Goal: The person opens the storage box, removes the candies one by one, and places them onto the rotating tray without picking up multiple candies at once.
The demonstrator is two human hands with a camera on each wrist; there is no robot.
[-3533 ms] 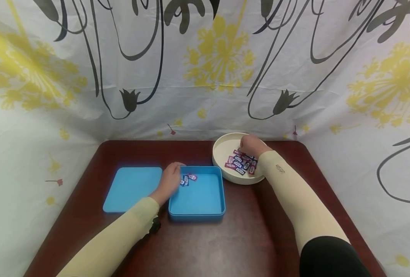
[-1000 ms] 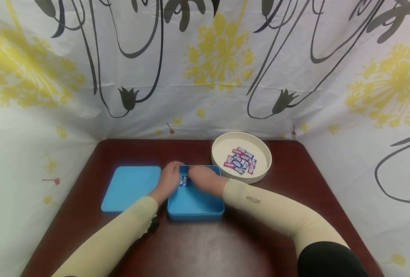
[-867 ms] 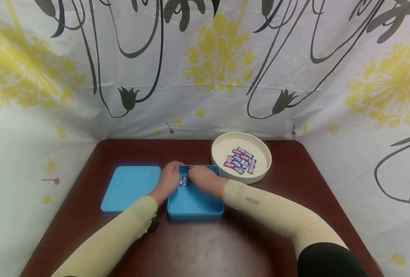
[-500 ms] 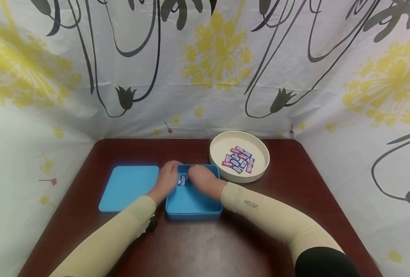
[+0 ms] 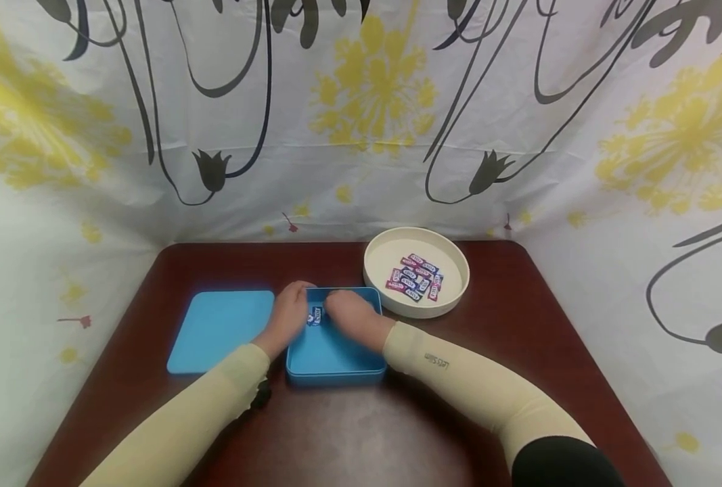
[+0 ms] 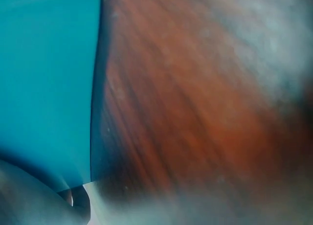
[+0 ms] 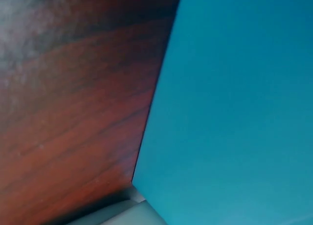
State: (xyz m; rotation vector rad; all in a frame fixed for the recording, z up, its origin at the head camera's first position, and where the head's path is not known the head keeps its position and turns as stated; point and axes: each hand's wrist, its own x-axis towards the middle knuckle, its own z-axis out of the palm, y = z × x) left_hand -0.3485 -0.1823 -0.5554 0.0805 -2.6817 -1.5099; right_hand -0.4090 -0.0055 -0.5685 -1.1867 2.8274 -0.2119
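Note:
My left hand [image 5: 289, 312] grips the left rim of a square, open blue box [image 5: 336, 362] in the head view. Inside the box's back part is my right hand [image 5: 356, 316], its fingers bent downward; whatever lies under or between the fingertips is hidden. Between the two hands, small blue-and-white wrapped candies [image 5: 314, 316] lie on the box floor near its left wall. Both wrist views show a flat blue surface beside brown wood, with a little of the left hand [image 6: 29, 198] and the right hand [image 7: 132, 216] at the lower edges.
A flat blue lid [image 5: 222, 331] lies on the brown table [image 5: 361, 433], left of the box. Behind the box to the right stands a round cream tray [image 5: 455, 277] with several pink and blue wrapped candies [image 5: 414, 276]. A patterned white cloth [image 5: 348, 169] hangs around the table.
My right hand has come from the round tray into the blue box and then stayed there, covering the pink candy seen earlier. My left hand has kept its place. The head view has shifted slightly.

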